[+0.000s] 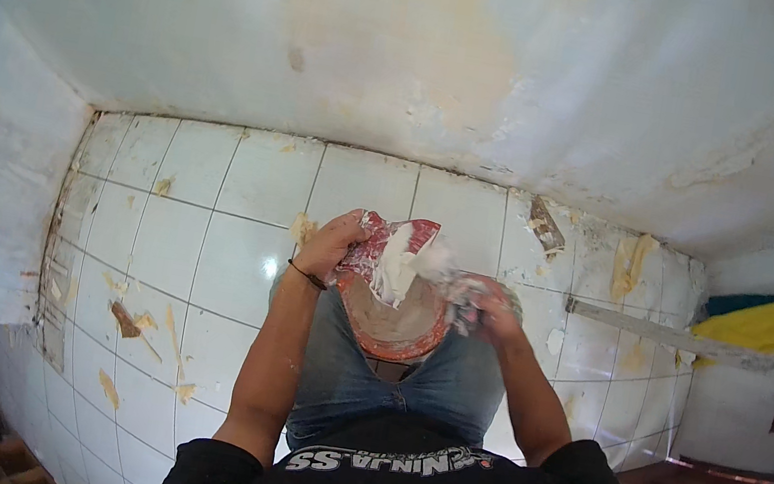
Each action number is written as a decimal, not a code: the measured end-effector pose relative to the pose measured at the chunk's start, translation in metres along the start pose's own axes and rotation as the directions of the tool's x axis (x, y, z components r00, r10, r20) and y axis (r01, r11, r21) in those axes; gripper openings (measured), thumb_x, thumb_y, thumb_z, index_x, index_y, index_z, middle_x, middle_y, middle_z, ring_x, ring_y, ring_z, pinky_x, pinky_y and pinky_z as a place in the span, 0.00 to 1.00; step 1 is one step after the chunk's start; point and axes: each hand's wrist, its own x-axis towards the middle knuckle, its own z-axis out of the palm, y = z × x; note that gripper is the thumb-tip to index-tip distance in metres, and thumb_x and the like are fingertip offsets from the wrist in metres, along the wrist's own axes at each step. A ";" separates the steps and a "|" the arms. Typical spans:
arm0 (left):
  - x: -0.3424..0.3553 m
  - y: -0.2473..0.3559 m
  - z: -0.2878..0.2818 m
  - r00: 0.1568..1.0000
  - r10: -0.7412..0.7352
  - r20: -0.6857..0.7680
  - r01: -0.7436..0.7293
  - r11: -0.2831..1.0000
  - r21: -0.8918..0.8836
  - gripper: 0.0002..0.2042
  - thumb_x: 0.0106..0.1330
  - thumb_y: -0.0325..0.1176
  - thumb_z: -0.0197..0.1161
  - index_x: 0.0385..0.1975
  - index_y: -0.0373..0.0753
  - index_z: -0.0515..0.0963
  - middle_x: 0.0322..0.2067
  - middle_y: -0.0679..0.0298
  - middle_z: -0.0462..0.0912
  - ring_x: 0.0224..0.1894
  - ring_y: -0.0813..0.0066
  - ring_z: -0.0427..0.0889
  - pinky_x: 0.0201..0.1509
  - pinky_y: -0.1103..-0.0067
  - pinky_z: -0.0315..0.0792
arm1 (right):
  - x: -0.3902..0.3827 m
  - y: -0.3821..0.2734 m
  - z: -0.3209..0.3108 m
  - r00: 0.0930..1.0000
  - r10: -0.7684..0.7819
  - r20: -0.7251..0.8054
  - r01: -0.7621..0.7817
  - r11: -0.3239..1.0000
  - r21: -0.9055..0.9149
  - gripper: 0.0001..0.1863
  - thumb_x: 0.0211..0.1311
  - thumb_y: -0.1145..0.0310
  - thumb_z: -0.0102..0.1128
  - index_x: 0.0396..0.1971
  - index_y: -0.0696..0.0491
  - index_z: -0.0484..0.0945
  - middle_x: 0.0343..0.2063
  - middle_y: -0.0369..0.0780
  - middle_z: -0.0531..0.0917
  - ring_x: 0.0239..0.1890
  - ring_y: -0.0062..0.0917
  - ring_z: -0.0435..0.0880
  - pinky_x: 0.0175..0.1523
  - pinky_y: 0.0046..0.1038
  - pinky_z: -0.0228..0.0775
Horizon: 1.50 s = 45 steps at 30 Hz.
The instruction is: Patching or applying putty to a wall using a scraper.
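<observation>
My left hand [334,246] grips a flat red board [421,235] by its left side. A thick mound of white putty [395,266] lies on the board, and smears of it cover the red surface. My right hand [494,312] is closed at the board's right side, blurred by motion. A whitish, putty-caked thing [462,300] sticks out of it toward the mound, too smeared to name. Below the board an orange bucket [393,352] stands between my knees, its inside coated with pale residue.
White floor tiles [261,176] are littered with peeled flakes [109,388] and a brown scrap [125,320]. A patchy wall [387,50] rises ahead. At right, a pale wooden beam [666,332] juts across, near a yellow cloth [769,323]. A brown chip [546,227] lies by the wall.
</observation>
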 end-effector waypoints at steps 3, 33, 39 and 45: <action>0.001 0.007 0.022 1.000 -0.003 0.013 0.004 0.999 -0.049 0.11 0.61 0.25 0.50 0.43 0.34 0.70 0.35 0.64 0.79 0.36 0.77 0.81 0.41 0.81 0.77 | 0.027 0.024 -0.007 0.997 0.003 0.071 -0.015 0.985 0.172 0.16 0.63 0.62 0.53 0.42 0.60 0.76 0.30 0.43 0.82 0.27 0.25 0.81 0.31 0.25 0.74; 0.066 -0.059 0.012 0.921 -0.133 -0.367 0.204 0.965 0.164 0.12 0.66 0.32 0.54 0.47 0.37 0.74 0.31 0.64 0.80 0.33 0.70 0.79 0.38 0.73 0.74 | 0.154 0.082 0.020 0.634 -0.195 -0.748 0.120 0.981 -0.154 0.16 0.67 0.61 0.53 0.43 0.60 0.74 0.36 0.38 0.80 0.38 0.22 0.76 0.44 0.28 0.69; 0.147 0.071 -0.068 0.912 0.055 -0.407 0.003 0.990 0.139 0.24 0.64 0.37 0.58 0.57 0.35 0.64 0.49 0.51 0.70 0.56 0.53 0.70 0.61 0.55 0.67 | 0.231 0.033 -0.071 0.469 -0.410 -0.782 0.581 0.810 -0.076 0.08 0.64 0.74 0.47 0.36 0.59 0.76 0.29 0.35 0.80 0.28 0.19 0.77 0.32 0.26 0.69; 0.246 0.123 -0.045 0.907 0.132 -0.399 -0.293 0.879 -0.376 0.59 0.53 0.54 0.68 0.70 0.36 0.26 0.72 0.50 0.28 0.75 0.53 0.29 0.73 0.51 0.34 | 0.278 0.022 -0.149 0.543 -0.318 -0.777 0.587 0.805 0.081 0.09 0.64 0.77 0.43 0.36 0.57 0.75 0.28 0.39 0.81 0.27 0.24 0.81 0.33 0.27 0.75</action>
